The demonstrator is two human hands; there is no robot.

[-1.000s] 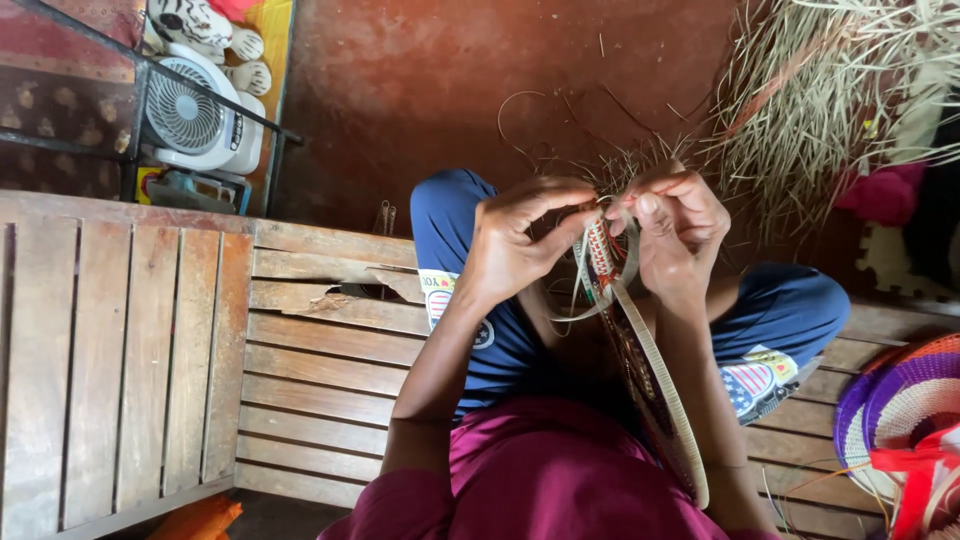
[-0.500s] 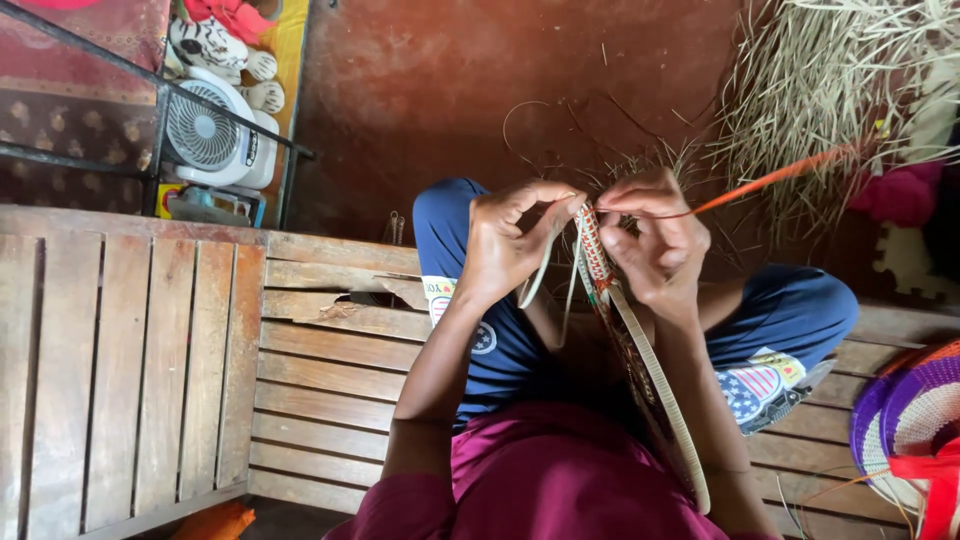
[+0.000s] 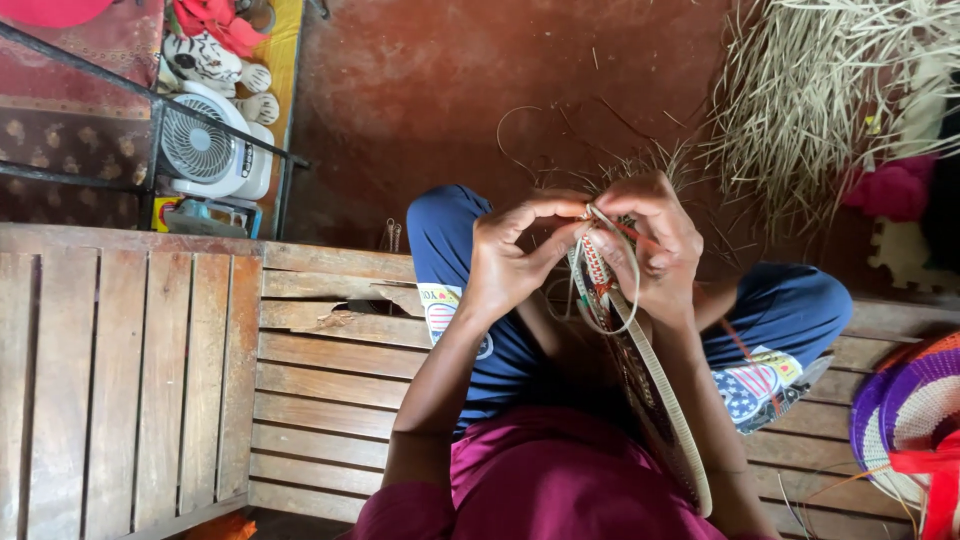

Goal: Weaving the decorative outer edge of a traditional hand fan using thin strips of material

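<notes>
My left hand (image 3: 512, 255) and my right hand (image 3: 648, 240) meet above my lap, fingers pinched together on the upper rim of a flat coiled woven piece (image 3: 650, 385). The piece is pale with red and dark patterning and stands on edge, running down between my knees. A thin red strand (image 3: 632, 232) passes across the fingers of my right hand. A loose pale loop of fibre (image 3: 610, 315) hangs just under both hands. I sit cross-legged in blue shorts on a wooden slatted bench (image 3: 200, 370).
A heap of dry straw-like fibre (image 3: 820, 110) lies on the reddish floor at the upper right. A small white fan (image 3: 205, 155) and a striped soft toy (image 3: 215, 65) sit at the upper left behind a black metal rail. A purple and white woven basket (image 3: 915, 410) rests at the right edge.
My hands have drawn closer together on the rim. The long red strand that stretched out to the right half a second ago is now pulled in short at my right fingers.
</notes>
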